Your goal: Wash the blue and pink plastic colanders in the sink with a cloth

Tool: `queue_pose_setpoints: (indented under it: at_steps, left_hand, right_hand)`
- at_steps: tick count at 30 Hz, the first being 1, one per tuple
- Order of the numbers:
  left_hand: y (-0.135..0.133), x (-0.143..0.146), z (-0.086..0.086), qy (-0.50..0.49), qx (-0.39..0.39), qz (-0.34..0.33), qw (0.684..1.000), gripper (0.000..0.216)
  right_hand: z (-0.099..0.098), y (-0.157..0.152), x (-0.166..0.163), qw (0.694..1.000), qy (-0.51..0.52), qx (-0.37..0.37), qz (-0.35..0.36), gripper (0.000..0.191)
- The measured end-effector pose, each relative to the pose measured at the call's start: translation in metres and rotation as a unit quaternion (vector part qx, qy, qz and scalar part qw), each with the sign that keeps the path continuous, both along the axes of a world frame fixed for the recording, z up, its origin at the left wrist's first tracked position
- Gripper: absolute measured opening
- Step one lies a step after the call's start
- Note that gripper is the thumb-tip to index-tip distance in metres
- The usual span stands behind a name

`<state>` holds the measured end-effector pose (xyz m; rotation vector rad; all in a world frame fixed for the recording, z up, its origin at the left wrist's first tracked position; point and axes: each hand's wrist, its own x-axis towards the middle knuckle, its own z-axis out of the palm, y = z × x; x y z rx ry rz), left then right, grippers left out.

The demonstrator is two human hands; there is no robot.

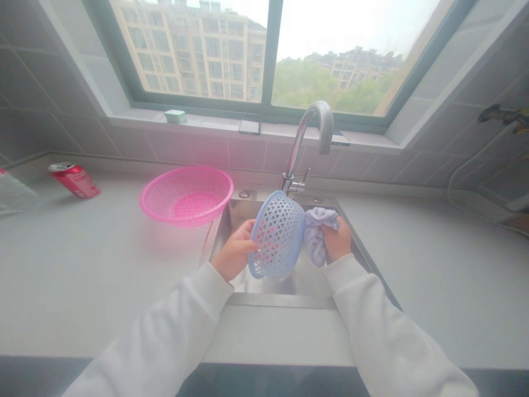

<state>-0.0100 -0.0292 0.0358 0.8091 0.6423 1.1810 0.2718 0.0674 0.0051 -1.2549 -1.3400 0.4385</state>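
A light blue plastic basket (pixel 279 234) with small cut-out holes is tipped on its side above the sink (pixel 285 300). My left hand (pixel 235 251) pinches its rim on the left, thumb on the near side. In my right hand (pixel 338 238) is a bunched pale lavender cloth (pixel 317 234), held close against the basket's right side; whether it presses on the basket I cannot tell. Behind the basket rises a chrome faucet (pixel 308 129), its spout over the sink and no water visible from it.
Left of the sink, a pink basket (pixel 185 196) stands by its edge. A red can (pixel 76 181) and a clear plastic bag (pixel 14 193) are further left on the white counter (pixel 103 286). A pale green box (pixel 176 116) sits on the windowsill. Pipes (pixel 502 116) run along the right wall.
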Motion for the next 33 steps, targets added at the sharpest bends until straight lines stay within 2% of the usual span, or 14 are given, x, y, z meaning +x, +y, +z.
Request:
queue_pose_setpoints:
  at_steps: [7,9,11,13,15,18,19,21,25,27,30,33]
  left_hand:
    - [0.003,0.01,-0.015,0.091,-0.035,-0.016,0.995,0.059]
    - [0.002,0.009,-0.016,0.102,-0.028,-0.035,0.994,0.057]
    - [0.001,0.01,-0.016,0.111,-0.016,-0.053,0.992,0.053]
    - [0.0,0.011,-0.016,0.125,0.005,-0.064,0.99,0.053]
    - [0.001,0.012,-0.016,0.151,0.047,-0.062,0.985,0.054]
    - [0.004,0.01,-0.018,0.204,0.132,-0.069,0.968,0.059]
    - [0.005,0.009,-0.019,0.224,0.157,-0.077,0.959,0.06]
    - [0.006,0.005,-0.02,0.266,0.199,-0.091,0.939,0.061]
    - [0.002,-0.002,-0.014,0.314,0.237,-0.131,0.91,0.064]
    - [-0.002,-0.002,-0.01,0.307,0.235,-0.16,0.908,0.064]
    - [-0.006,0.002,-0.007,0.286,0.228,-0.156,0.918,0.061]
    - [-0.003,0.008,-0.01,0.273,0.233,-0.09,0.929,0.058]
  right_hand:
    - [0.0,-0.001,0.0,1.0,-0.01,-0.006,0.006,0.018]
    - [0.002,-0.004,-0.001,0.999,-0.045,0.027,0.011,0.016]
    - [0.005,-0.012,-0.007,0.99,-0.102,0.082,0.05,0.015]
    - [0.01,-0.026,-0.02,0.965,-0.178,0.144,0.127,0.016]
    - [0.015,-0.043,-0.037,0.921,-0.26,0.208,0.204,0.017]
    - [0.02,-0.064,-0.061,0.849,-0.352,0.29,0.266,0.012]
    - [0.02,-0.068,-0.065,0.838,-0.363,0.304,0.273,0.011]
    - [0.019,-0.065,-0.065,0.848,-0.351,0.297,0.264,0.009]
    - [0.012,-0.033,-0.036,0.937,-0.263,0.176,0.149,0.018]
    - [0.009,-0.015,-0.018,0.959,-0.235,0.131,0.094,0.017]
    - [0.01,-0.009,-0.008,0.965,-0.216,0.128,0.071,0.014]
    - [0.019,-0.032,-0.029,0.942,-0.249,0.201,0.105,0.011]
